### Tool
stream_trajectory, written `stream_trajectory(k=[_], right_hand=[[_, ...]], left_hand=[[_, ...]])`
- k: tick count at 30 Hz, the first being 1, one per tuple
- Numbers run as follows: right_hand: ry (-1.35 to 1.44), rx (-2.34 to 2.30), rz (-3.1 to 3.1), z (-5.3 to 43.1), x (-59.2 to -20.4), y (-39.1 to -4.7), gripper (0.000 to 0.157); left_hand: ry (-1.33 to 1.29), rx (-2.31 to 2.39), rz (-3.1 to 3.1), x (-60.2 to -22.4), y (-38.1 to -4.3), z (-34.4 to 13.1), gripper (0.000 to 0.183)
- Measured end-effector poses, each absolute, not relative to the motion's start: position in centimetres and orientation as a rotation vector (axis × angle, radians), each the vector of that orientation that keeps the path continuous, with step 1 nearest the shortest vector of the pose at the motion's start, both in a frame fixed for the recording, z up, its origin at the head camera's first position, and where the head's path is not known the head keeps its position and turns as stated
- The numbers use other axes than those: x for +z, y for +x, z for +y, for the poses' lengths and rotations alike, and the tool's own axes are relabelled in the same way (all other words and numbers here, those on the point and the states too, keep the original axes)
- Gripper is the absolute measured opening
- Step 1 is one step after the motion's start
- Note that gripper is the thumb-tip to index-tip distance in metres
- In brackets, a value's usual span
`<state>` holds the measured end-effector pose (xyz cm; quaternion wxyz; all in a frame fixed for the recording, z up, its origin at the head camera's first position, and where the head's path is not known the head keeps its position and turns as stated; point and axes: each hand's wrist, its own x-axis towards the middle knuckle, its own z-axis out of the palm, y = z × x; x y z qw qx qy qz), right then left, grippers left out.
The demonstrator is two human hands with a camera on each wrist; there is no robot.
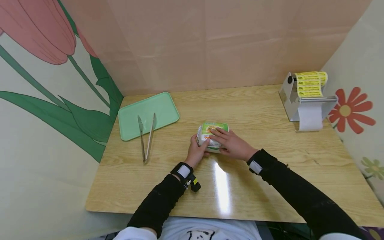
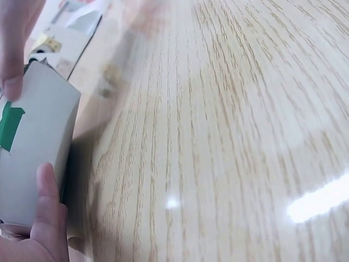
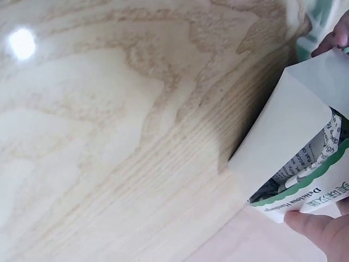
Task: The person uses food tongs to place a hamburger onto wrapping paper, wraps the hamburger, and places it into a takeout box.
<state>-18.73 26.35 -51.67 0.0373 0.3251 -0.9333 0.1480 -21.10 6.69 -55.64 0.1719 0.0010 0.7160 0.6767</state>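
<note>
A white and green paper hamburger box [image 1: 213, 129] sits near the middle of the wooden table. My left hand [image 1: 196, 151] grips its left end, with the thumb on the near side. From the right, my right hand [image 1: 235, 145] holds the box, its fingers over the printed top and its thumb on the near face. In the right wrist view the box's end [image 3: 289, 125] gapes. Crumpled printed paper [image 3: 305, 164] shows inside; what it wraps is hidden. "Delicious" lettering runs beside a green scalloped edge. A green patch [image 2: 10, 125] marks the side in the left wrist view.
A mint-green tray [image 1: 147, 116] stands at the back left of the table [image 1: 255, 113]. Metal tongs [image 1: 146, 146] lean with their tips over its front edge. At the back right is a metal dispenser [image 1: 289, 100] with a roll of yellow labels [image 1: 309, 85].
</note>
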Motion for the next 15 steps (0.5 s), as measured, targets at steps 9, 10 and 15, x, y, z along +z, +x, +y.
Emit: stream_trajectory(k=[9,10,15], right_hand=[[1.020,0.293,-2.843,26.05,-51.41,-19.07,0.065],[1.021,0.274,-2.835,26.02,-51.43,-19.08,0.065],[0.998,0.214,-2.813,25.86,-51.91,-19.04,0.066]], left_hand=[[-0.011,1.867,2.064,-55.43,-21.04,6.72,0.073],[-0.012,1.862,2.064,-55.40,-21.02,6.74,0.073],[-0.021,1.864,2.050,-55.20,-20.89,6.81,0.073]])
